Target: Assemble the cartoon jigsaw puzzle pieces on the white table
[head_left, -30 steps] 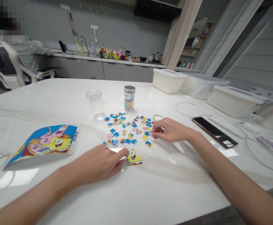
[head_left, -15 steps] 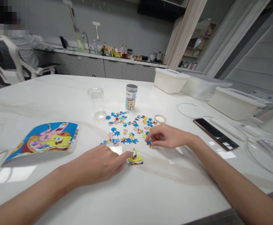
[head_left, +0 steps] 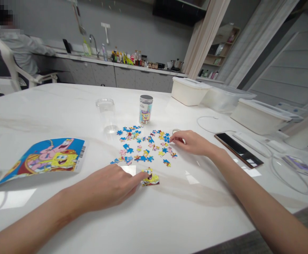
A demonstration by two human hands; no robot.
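My left hand point(head_left: 119, 187) has its index fingertip resting on the joined patch point(head_left: 153, 179), a small yellow-faced bit of puzzle just past that finger; its other fingers are tucked from sight, so I can't tell whether they pinch anything. My right hand point(head_left: 189, 143) is bent, its fingertips at the near-right edge of the loose pieces point(head_left: 146, 155); whether a piece is between them I can't make out.

As I judge it, little is done: the patch is the only part I can be sure is fitted together. The loose pieces lie scattered beyond it, between and ahead of my hands, some so close I can't say if they interlock. Behind my right hand a ring point(head_left: 175, 131) is partly covered, maybe a lid. Farther ahead stand the tin point(head_left: 145, 110) and a clear jar point(head_left: 107, 116), its outline faint against the white desk point(head_left: 185, 218). Left of my left hand lies the curled picture sheet point(head_left: 50, 157), its small print unreadable.
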